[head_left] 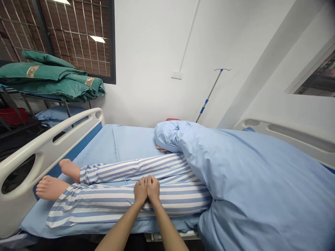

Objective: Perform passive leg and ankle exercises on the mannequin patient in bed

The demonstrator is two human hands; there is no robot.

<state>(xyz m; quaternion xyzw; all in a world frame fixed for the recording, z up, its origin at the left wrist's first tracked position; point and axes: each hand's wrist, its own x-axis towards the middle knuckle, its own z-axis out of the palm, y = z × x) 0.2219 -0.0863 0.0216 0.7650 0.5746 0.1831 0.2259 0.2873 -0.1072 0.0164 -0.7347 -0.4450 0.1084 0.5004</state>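
Observation:
My left hand (140,191) and my right hand (153,189) lie side by side with the fingers extended, pressed against each other on the near leg (167,200) of a person lying on a hospital bed. That leg wears blue-and-white striped pyjama trousers. Neither hand holds anything. The other striped leg (131,170) lies just beyond my fingertips, and both bare feet (52,187) point left. A light blue quilt (251,174) hides the person's upper body. A hand of that person (161,149) shows at the quilt's edge.
White bed rails (44,157) stand along the left side and far right of the light blue mattress (133,143). An IV pole (209,96) rises behind the bed. Folded green cloths (52,78) lie on a rack at the left, below a window grille (78,35).

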